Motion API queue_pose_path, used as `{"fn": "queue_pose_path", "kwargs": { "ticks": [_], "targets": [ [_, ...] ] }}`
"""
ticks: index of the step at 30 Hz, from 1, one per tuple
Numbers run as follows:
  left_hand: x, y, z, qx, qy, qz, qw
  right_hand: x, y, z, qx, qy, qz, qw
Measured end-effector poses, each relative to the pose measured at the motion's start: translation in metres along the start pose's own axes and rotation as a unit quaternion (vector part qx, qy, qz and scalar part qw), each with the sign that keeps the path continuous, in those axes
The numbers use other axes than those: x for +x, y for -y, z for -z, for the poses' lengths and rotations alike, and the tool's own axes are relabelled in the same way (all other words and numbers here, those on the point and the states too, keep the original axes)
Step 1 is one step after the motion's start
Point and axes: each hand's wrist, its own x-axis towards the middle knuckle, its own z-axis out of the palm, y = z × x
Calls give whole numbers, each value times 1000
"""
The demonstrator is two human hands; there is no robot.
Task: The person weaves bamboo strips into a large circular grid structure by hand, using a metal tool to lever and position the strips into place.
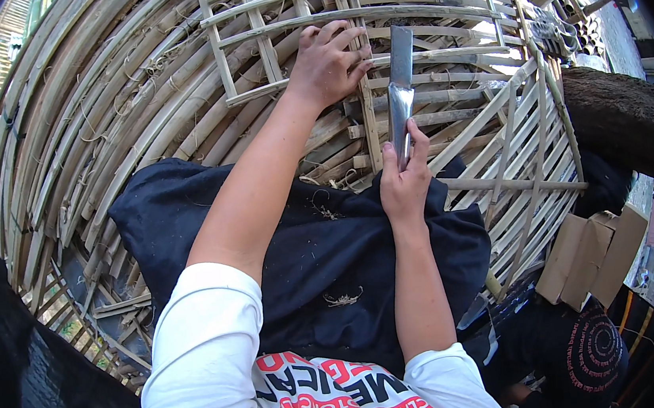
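My right hand (407,184) is closed round the lower end of a metal tool with a flat, broad grey blade (401,57), which points away from me. Its grip looks like shiny folded metal. To the left and farther off, my left hand (328,60) curls its fingers over an upright bamboo slat (370,124), part of a lattice frame of bamboo strips (276,26). The blade is just right of that slat, over the lattice; whether it touches the strips I cannot tell. Dark cloth (300,247) covers my lap, with a few curled shavings on it.
Stacked split bamboo strips (124,90) fill the left and far side. A second bamboo lattice (525,159) stands to the right, near a thick dark log (621,117). An opened cardboard box (588,256) lies at right; below it is another person in dark clothing (574,353).
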Motion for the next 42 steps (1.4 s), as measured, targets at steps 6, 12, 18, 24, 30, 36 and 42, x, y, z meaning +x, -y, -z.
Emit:
{"fn": "queue_pose_path", "kwargs": {
  "ticks": [6,12,18,24,30,36,42],
  "targets": [
    [-1,1,0,-2,-2,4,1000,0,0,1,-19,3,15,1000],
    [-2,0,-1,-8,-11,9,1000,-8,-4,2,-23,30,15,999],
    [-1,0,-2,-17,-18,12,1000,-13,-21,-4,-70,-9,115,991],
    [-1,2,0,0,-11,-1,1000,-14,-7,0,-50,35,14,998],
    [-1,7,1,25,4,-35,999,-10,-4,0,0,8,7,1000],
    [2,7,7,10,49,-14,999,-10,-1,-2,6,16,5,1000],
    [4,7,8,15,76,-30,997,-9,1,-1,5,21,-6,1000]
  ]
}}
